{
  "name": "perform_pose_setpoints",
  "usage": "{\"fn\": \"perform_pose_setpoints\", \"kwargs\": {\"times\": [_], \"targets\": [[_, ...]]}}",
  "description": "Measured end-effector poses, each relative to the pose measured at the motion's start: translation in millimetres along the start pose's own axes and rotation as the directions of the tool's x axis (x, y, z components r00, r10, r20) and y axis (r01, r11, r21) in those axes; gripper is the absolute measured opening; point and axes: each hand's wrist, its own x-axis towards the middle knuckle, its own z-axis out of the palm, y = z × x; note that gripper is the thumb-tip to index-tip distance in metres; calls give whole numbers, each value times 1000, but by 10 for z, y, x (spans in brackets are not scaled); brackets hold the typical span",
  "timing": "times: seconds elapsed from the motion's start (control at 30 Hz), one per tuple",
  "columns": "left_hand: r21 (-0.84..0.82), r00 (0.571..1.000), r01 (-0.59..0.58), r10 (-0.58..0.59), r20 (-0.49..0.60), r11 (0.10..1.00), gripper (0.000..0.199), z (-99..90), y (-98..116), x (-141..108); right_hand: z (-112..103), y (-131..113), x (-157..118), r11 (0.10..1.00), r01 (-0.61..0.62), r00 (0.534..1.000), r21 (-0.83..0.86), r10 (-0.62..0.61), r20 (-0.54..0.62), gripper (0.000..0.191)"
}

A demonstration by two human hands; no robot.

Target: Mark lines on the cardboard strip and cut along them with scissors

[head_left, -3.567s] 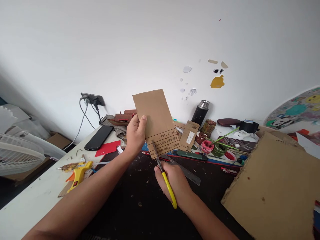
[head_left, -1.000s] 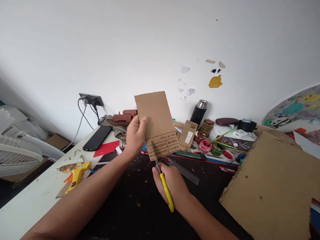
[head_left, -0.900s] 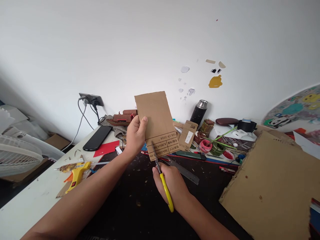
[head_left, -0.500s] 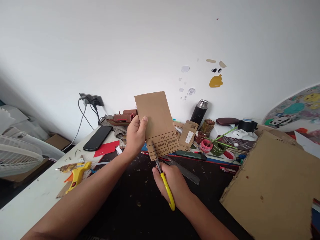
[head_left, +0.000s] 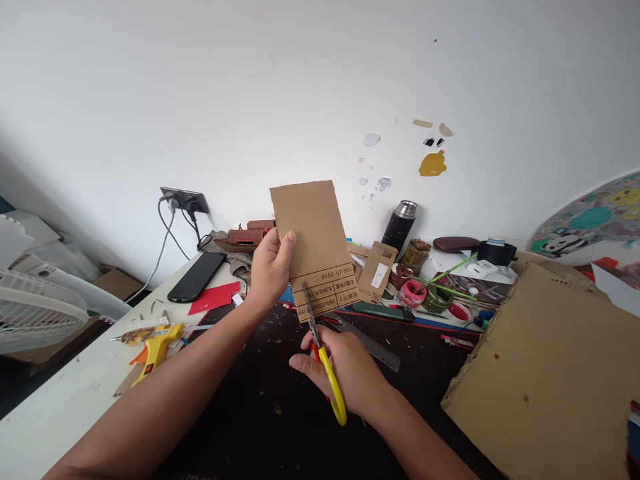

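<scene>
My left hand point(head_left: 273, 267) grips the left edge of a brown cardboard piece point(head_left: 313, 227), thumb on its face and fingers behind. Black printed text and lines run across the cardboard's lower part. In my right hand point(head_left: 345, 370) is a pair of scissors point(head_left: 333, 387) with yellow and red handles. One blade lies over the front of the cardboard at its lower left corner, pointing up; the other blade is hidden behind it. My right thumb stretches out to the left by the handles. Both hands are raised above the dark mat point(head_left: 260, 413).
A large cardboard sheet point(head_left: 545, 373) lies at the right. Behind my hands are a black thermos point(head_left: 399, 227), paint jars point(head_left: 413, 292) and a metal ruler point(head_left: 373, 347). On the left are a yellow glue gun point(head_left: 159, 347), a phone point(head_left: 197, 277) and a fan point(head_left: 35, 313).
The scissor handles have spread apart, with the red one now showing, and my right thumb has moved out to the left. My left hand and the cardboard stay almost still.
</scene>
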Motion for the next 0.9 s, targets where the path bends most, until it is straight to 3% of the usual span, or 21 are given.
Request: {"fn": "perform_pose_setpoints", "kwargs": {"times": [0.4,0.67,0.9], "targets": [[-1,1000,4,-4,24,1000,45,-5,39,14,-50,-29,-12,975,-111,989,192,90,116,44],[-11,1000,3,-3,17,1000,45,-1,29,15,-21,64,-9,967,-133,987,216,109,122,70],[-13,1000,6,-6,9,1000,46,0,29,17,-85,18,-18,969,-147,979,200,113,171,81]]}}
